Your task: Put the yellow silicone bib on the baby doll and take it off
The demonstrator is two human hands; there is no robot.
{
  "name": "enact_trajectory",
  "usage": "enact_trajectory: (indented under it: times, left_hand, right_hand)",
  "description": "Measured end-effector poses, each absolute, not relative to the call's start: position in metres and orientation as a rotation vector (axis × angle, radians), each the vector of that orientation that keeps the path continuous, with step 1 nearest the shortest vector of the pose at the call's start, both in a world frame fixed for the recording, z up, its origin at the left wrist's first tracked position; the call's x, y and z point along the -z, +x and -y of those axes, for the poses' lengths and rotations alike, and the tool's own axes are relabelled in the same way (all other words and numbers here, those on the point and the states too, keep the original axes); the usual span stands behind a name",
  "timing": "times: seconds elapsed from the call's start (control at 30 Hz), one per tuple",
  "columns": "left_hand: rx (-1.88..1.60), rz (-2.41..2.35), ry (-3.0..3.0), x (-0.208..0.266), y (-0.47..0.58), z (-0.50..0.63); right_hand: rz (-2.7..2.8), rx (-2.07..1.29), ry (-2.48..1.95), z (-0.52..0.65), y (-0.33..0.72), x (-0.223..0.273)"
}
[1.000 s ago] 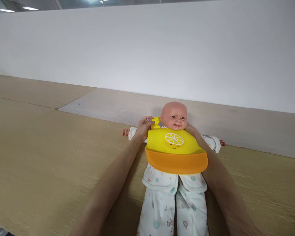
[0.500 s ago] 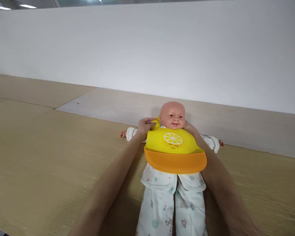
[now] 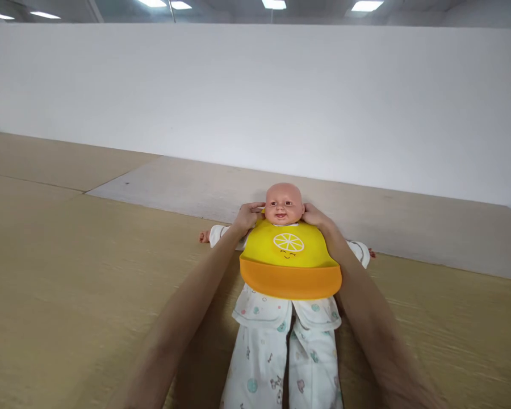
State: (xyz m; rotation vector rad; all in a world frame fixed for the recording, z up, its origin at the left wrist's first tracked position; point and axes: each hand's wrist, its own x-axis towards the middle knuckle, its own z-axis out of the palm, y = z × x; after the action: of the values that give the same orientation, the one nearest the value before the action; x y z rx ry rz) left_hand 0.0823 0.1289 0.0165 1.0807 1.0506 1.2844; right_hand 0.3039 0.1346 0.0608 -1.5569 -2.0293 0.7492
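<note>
A baby doll [image 3: 283, 199] lies on its back, arms spread out, in white printed clothes [image 3: 264, 346]. Over its chest is a yellow bib [image 3: 259, 244] with a lemon-slice face and an orange catch pocket [image 3: 290, 282] along the bottom. My left hand [image 3: 247, 218] is beside the doll's neck, its fingers closed on the bib's neck strap, a bit of which shows yellow. On the other side, my right hand [image 3: 317, 216] is curled against the neck under the doll's ear. Its fingertips, and whatever they hold, are hidden behind the head.
The doll lies on a wood-grained tabletop [image 3: 89, 284]. Behind its head runs a paler grey board [image 3: 187, 184], and beyond that stands a white partition [image 3: 255, 96]. Ceiling lights [image 3: 274, 4] show above the partition.
My view has shifted, so the doll appears further left. The doll's head has turned to face more squarely upward. My right hand has come more into sight beside the neck; my left stays at the strap.
</note>
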Motion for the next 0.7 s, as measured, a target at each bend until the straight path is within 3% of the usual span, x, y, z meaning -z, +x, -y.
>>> enact_trajectory:
  times: [0.7]
  left_hand:
    - [-1.261,-1.274,1.439,0.001,0.078,-0.143]
  right_hand:
    - [2.174,-0.480,-1.827,-0.165,0.300,-0.040]
